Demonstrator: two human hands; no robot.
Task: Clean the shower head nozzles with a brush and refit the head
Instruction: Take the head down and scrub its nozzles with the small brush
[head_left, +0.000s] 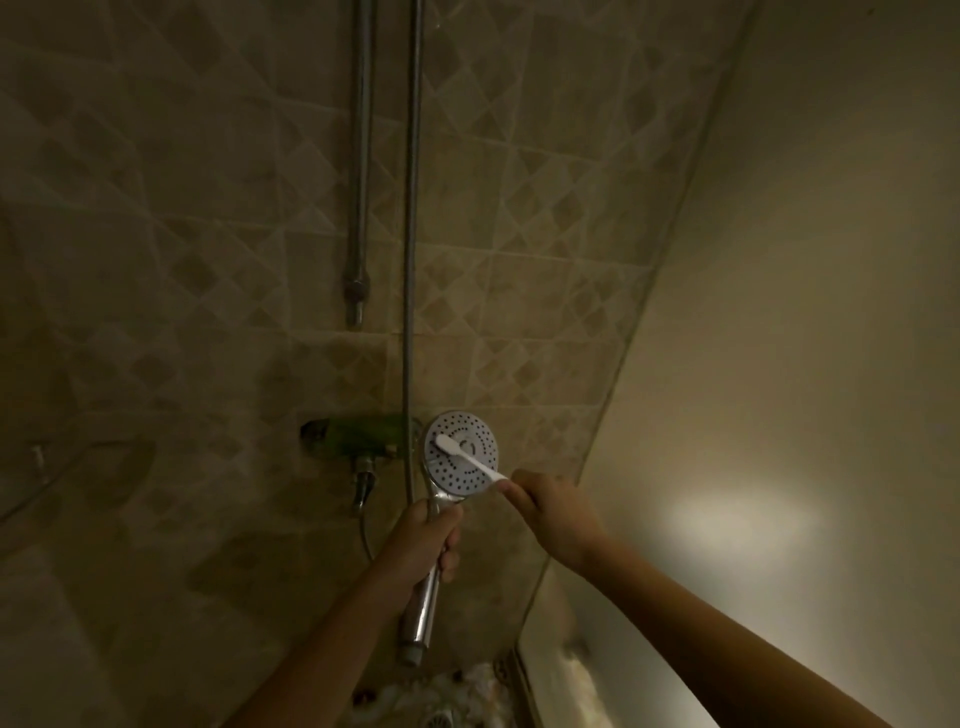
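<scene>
Before me, a dim wall (208, 208) of diamond-patterned beige tiles. At my right, a smooth pale panel (810, 291) carries a soft patch of light (737, 525); mottled floor (467, 688) below.

Low in the middle of the frame, the left hand (423, 545) grips the chrome handle of a shower head (461, 453), fingers curled round it just below the round face. The face is turned toward the camera, its dark nozzle holes in rings. The right hand (550, 512), just right of it, pinches the end of a white brush (470, 460) whose bristle end lies on the left part of the face. Behind, a tiled wall (208, 234) fills the left and centre, with a metal pipe (361, 156) and a hose (413, 208) running down it to a greenish mixer valve (363, 434). A plain panel (805, 260) fills the right side.
</scene>
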